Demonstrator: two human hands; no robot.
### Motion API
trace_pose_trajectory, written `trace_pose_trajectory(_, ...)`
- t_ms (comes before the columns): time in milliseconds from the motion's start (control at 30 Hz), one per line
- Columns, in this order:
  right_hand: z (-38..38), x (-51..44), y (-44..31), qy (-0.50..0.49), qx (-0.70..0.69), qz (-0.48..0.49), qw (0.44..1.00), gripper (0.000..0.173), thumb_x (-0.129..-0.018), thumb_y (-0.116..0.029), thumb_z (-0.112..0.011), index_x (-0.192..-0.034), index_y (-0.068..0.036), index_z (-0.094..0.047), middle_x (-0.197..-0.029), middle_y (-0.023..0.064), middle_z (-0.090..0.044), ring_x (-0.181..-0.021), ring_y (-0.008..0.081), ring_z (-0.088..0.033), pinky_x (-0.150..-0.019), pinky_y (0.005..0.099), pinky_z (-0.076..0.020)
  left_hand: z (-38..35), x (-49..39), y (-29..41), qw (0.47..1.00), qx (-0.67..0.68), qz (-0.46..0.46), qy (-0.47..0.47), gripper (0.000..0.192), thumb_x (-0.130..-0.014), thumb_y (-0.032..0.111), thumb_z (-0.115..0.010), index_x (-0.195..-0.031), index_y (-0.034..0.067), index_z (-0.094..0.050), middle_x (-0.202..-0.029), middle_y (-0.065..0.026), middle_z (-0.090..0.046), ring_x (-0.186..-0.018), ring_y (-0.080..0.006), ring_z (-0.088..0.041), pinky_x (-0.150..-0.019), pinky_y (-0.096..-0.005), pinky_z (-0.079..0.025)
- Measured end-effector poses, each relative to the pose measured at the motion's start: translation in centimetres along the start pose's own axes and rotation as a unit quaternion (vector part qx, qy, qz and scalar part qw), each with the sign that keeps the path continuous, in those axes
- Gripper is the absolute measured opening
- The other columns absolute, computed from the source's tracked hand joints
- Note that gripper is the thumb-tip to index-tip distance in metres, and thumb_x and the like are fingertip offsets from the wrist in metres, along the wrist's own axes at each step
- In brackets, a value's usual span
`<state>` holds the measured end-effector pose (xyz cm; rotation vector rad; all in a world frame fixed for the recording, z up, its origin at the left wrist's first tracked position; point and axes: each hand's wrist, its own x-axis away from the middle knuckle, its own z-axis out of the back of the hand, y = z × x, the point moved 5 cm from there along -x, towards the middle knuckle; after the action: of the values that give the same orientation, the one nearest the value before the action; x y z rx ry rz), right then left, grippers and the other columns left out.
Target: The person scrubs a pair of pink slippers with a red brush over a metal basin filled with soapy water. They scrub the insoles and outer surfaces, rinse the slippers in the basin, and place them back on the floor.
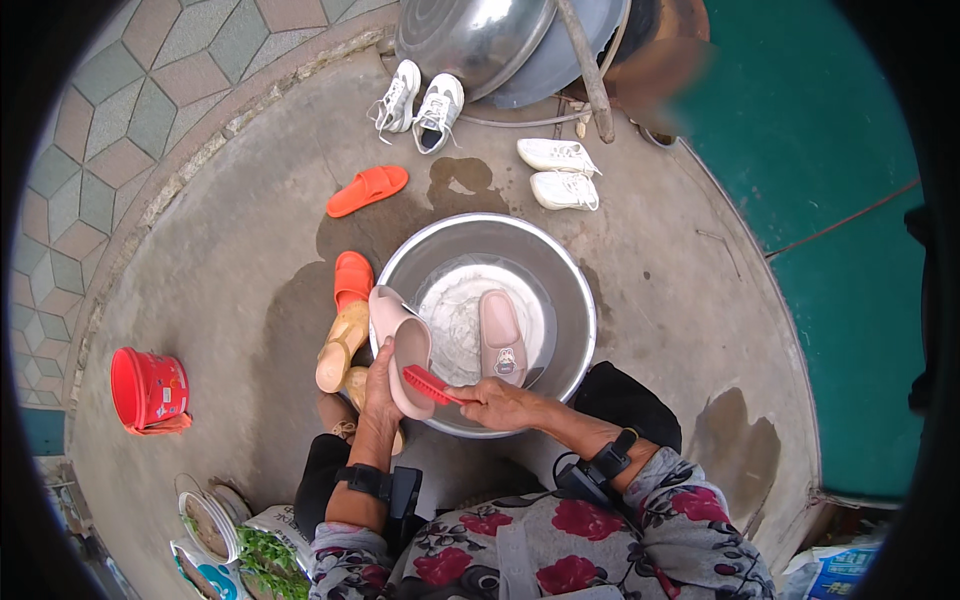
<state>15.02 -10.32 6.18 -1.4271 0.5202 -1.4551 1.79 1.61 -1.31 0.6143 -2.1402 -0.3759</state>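
My left hand grips a pale pink slide slipper at its side, tilted over the left rim of a metal basin. A red scrubbing brush is held by its handle in my right hand. The brush head lies against the slipper near its lower end. Inside the basin, a matching pink slipper with a cartoon rabbit on its strap rests in shallow water, right of the middle.
Orange slippers and tan sandals lie left of the basin. Beyond it stand grey-white sneakers and white shoes. A red bucket is at far left, potted plants at lower left. Large metal pans lean at the top.
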Motion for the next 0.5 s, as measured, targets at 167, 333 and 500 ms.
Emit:
trace_pose_trajectory(167, 3.8, -0.5, 3.5, 0.078, 0.026, -0.077, 0.994, 0.045, -0.081, -0.018, -0.051, -0.124, -0.005, -0.050, -0.086, 0.0231, -0.062, -0.081, 0.0255, -0.063, -0.075, 0.0325, -0.0464, 1.2, -2.6, -3.0, 0.991, 0.065, 0.080, -0.089, 0.056, -0.081, 0.040, -0.059, -0.122, 0.005, -0.045, -0.106, -0.0158, -0.058, -0.091, -0.0340, -0.058, -0.077, -0.0490, -0.050)
trace_pose_trajectory(333, 5.9, -1.5, 7.1, 0.160, 0.007, -0.172, 0.972, 0.058, -0.075, -0.017, -0.061, -0.130, -0.005, -0.045, -0.094, 0.0212, -0.061, -0.086, 0.0270, -0.060, -0.079, 0.0314, -0.0455, 4.2, -3.6, -8.1, 0.964, 0.176, 0.182, -0.087, 0.064, -0.080, 0.052, -0.052, -0.131, 0.015, -0.040, -0.127, -0.0148, -0.046, -0.111, -0.0499, -0.044, -0.087, -0.0732, -0.028)
trace_pose_trajectory(500, 5.0, -6.6, 12.0, 0.131, 0.028, -0.234, 0.963, 0.062, -0.071, -0.014, -0.062, -0.130, -0.005, -0.044, -0.101, 0.0239, -0.059, -0.096, 0.0313, -0.058, -0.084, 0.0336, -0.0447, 7.0, -4.0, -9.7, 0.961, 0.180, 0.197, -0.066, 0.060, -0.082, 0.046, -0.052, -0.131, 0.013, -0.040, -0.124, -0.0164, -0.047, -0.109, -0.0501, -0.045, -0.088, -0.0719, -0.030)
